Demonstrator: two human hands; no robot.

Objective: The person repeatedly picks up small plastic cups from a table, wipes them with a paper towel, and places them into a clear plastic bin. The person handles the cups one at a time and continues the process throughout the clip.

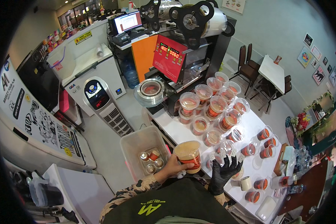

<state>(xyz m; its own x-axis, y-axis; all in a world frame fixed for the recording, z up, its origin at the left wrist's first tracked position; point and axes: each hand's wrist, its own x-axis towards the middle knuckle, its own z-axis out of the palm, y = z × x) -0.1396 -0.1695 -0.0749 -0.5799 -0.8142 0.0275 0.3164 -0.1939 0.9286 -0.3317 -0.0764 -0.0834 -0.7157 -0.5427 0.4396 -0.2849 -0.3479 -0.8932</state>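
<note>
A clear plastic cup [188, 150] full of a tan drink, with a red printed band, is gripped upright in my bare left hand [174, 167]. My right hand [224, 174], in a black glove, has its fingers spread over the table beside it. Small white slips [233, 152] sit at those fingertips; whether they are stuck on cannot be told. Just beyond the glove, several similar filled cups [213, 137] crowd the white table [177, 128], some stacked on others. Further red-banded cups [248, 149] lie tipped on the table's right side.
Behind the cups stands a red-fronted cup sealing machine [170, 56] with a round cup holder [150, 88]. Left of the table, a translucent bin [132, 143] holds several cups. An air cooler [107, 106] and white cabinet [78, 190] are at left. A paper roll [245, 183] lies near the glove.
</note>
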